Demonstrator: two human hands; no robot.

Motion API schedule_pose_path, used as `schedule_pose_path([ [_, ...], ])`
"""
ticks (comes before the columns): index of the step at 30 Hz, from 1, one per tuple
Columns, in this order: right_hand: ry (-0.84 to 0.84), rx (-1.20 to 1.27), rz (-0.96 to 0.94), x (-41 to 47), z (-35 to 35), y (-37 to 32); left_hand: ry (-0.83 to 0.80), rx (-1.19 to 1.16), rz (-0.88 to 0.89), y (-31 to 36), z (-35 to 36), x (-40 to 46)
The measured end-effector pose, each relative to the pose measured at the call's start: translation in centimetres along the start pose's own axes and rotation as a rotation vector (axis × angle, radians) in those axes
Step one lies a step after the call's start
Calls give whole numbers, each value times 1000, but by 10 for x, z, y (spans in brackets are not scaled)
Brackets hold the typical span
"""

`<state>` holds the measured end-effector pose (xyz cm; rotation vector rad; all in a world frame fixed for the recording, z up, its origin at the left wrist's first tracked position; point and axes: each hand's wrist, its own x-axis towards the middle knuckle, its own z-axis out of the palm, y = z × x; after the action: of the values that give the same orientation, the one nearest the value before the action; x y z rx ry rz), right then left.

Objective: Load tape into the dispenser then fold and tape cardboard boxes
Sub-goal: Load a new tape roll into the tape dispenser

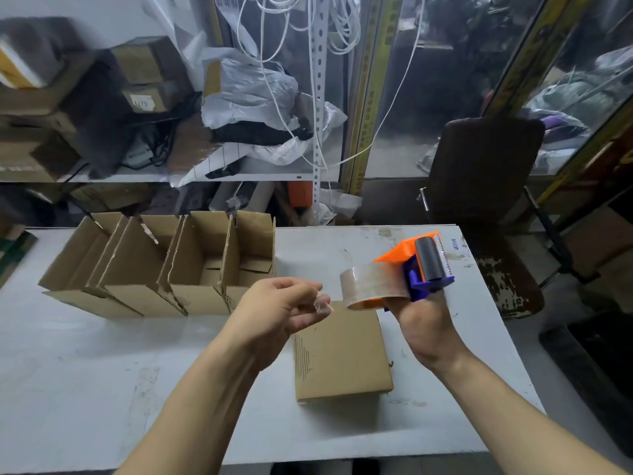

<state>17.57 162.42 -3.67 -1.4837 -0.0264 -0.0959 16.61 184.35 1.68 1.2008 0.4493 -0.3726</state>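
Observation:
My right hand holds an orange and blue tape dispenser above the white table, its grey roller pointing up. A roll of clear tape sits in the dispenser. My left hand is just left of the roll and pinches a small crumpled scrap of clear tape between its fingertips. A flat folded cardboard box lies on the table below both hands. A row of several open cardboard boxes stands at the back left of the table.
A dark chair stands beyond the table's right corner. Behind the table, shelves carry boxes, plastic bags and hanging white cords. The table's near edge runs along the bottom of the view.

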Motion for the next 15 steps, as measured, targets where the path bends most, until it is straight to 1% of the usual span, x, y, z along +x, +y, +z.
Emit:
schedule_pose_path([
  [2,-36,-93,-11,-4,-4,3,22,4,-10,-1,0,2],
  [4,-106,-162,-13,-9,-7,10,87,123,52,-3,1,3],
  [5,-151,-217,-52,-11,-9,14,122,190,95,-6,4,3],
  [7,-182,-357,-179,-15,-10,26,199,358,224,-13,11,0],
  [8,-178,-394,-211,-14,-10,31,233,494,329,-17,15,-2],
  [9,-179,-411,-232,-13,-10,37,249,653,446,-22,21,-6],
  [11,-179,-403,-266,-10,-9,46,228,927,656,-36,31,-14],
  [13,-200,-366,-276,-8,-11,55,174,1060,759,-48,37,-19],
  [15,-218,-442,-339,-7,-15,57,170,1125,777,-54,36,-19],
])
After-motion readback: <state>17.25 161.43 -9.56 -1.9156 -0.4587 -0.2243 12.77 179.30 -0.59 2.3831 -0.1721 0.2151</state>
